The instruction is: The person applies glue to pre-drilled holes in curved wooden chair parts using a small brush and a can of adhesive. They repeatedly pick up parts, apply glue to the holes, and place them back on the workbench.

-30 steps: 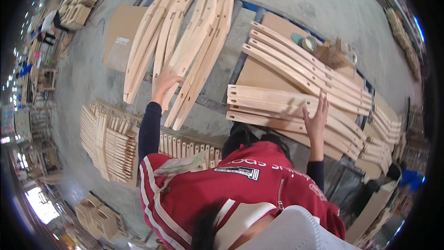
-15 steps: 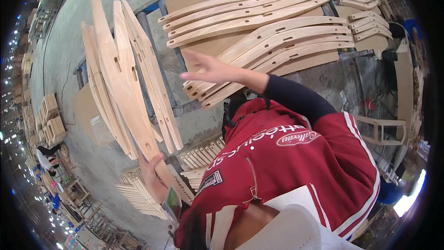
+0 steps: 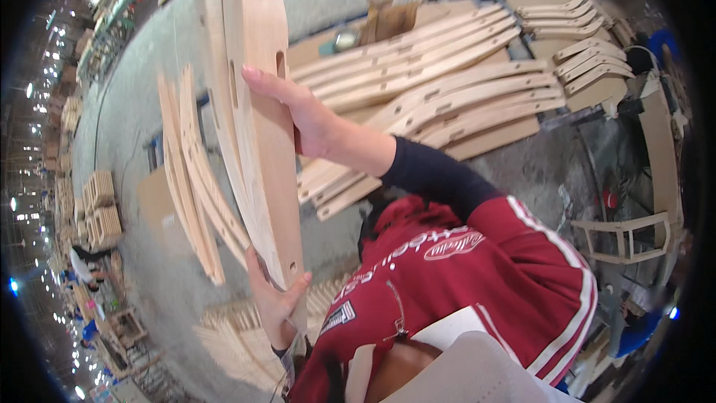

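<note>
A bundle of long curved wooden slats (image 3: 270,172) with slots and holes cut in them rises steeply before me, its far end beyond the top edge. My left hand (image 3: 274,300) is closed round the near end, thumb on one side and fingers on the other. Farther up, my right hand (image 3: 309,116) grips the bundle from the right, thumb lying across a slotted face. The wood hides its other fingers. How many slats are held cannot be told. To the left, similar slats (image 3: 186,168) lie in a loose group, apart from both hands.
Rows of curved wooden slats (image 3: 440,108) lie on cardboard to the right, with shorter bent pieces (image 3: 593,63) beyond. A brown container (image 3: 393,15) stands behind a small can (image 3: 344,41). Stacked wooden parts (image 3: 242,339) lie below my left hand. A wooden frame (image 3: 625,239) stands far right.
My right hand, open in the air before, has moved onto the bundle and grips it. The bundle has been lifted and shifted right, away from the group on the left.
</note>
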Action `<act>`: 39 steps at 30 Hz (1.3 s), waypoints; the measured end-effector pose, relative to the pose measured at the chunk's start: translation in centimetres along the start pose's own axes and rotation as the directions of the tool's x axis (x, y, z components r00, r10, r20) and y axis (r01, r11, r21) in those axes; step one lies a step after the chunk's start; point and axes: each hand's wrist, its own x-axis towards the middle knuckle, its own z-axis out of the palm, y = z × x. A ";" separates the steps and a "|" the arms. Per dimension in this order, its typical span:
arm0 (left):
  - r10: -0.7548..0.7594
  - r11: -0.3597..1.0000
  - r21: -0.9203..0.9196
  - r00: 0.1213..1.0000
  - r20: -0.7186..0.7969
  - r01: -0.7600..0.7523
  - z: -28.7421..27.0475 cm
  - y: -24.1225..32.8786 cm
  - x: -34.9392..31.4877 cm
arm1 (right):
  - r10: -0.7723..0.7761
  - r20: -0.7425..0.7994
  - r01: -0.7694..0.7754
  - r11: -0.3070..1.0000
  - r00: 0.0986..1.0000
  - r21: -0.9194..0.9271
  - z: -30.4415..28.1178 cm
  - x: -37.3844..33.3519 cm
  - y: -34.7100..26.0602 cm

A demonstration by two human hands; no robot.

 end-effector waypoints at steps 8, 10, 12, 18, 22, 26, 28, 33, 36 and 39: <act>0.356 0.870 0.299 0.919 0.172 -0.393 6.8 6.3 7.2 | -0.340 0.168 0.363 0.922 0.925 -0.133 1.4 -2.3 -12.3; 0.546 0.751 0.277 0.799 0.250 -0.600 6.9 9.2 8.9 | -0.401 0.235 0.455 0.853 0.885 -0.257 1.9 -3.6 -15.9; 0.704 0.588 0.327 0.667 0.243 -0.740 6.6 12.9 10.2 | -0.458 0.303 0.545 0.755 0.836 -0.363 2.9 -5.0 -19.4; 0.989 0.099 0.803 0.144 -0.017 -0.588 7.0 24.5 11.5 | -0.438 0.393 0.589 0.601 0.808 -0.541 6.3 -8.9 -25.7; 0.934 -0.244 0.960 -0.297 0.196 -0.134 5.4 31.4 13.1 | -0.226 0.431 0.477 0.570 0.874 -0.668 6.9 -9.8 -28.2; 0.924 -0.302 0.953 -0.241 0.299 0.026 6.6 33.9 13.4 | 0.041 0.301 0.232 0.541 0.953 -0.809 3.3 -8.7 -28.1; 0.932 -0.341 0.937 -0.104 0.347 0.069 6.6 32.8 14.5 | 0.182 0.143 0.050 0.437 0.973 -0.898 1.6 -9.3 -27.3; 0.822 -0.340 0.805 0.262 0.505 -0.486 10.4 22.3 13.8 | 0.600 -0.047 -0.320 0.358 0.799 -0.878 -8.0 -12.7 -24.9; 0.791 -0.100 0.763 0.415 0.450 -0.638 12.6 14.4 11.9 | 0.666 -0.010 -0.406 0.443 0.746 -0.800 -14.2 -13.7 -20.3; 0.636 0.070 0.790 0.637 0.434 -0.608 16.7 7.7 10.9 | 0.690 -0.158 -0.582 0.439 0.706 -0.685 -18.3 -16.0 -17.9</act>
